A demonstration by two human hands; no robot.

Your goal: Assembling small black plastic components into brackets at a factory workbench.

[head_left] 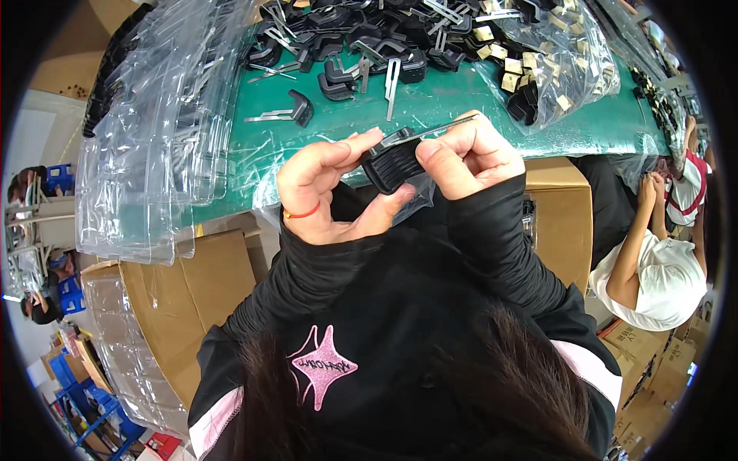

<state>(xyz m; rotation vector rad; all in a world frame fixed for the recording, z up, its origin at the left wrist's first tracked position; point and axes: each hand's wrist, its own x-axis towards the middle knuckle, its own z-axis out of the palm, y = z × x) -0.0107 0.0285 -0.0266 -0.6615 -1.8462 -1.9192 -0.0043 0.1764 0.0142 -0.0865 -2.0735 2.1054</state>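
Observation:
My left hand (327,188) grips a black plastic piece (392,167) with a ribbed face, its thumb below and fingers above. A thin metal strip (453,126) reaches from the piece toward the right. My right hand (473,160) pinches around this strip and the piece's right side, thumb against the ribbed face. Both hands are over the near edge of the green table (346,115). Beyond them lies a single black piece with a forked metal strip (302,109). Farther back is a heap of similar black pieces (346,38), many with metal strips.
Stacked clear plastic trays (169,115) cover the table's left side. At the back right, a clear bag (584,77) holds black parts with pale yellow blocks. Cardboard boxes (188,296) stand below the table on both sides. A person in a white top (653,276) sits at right.

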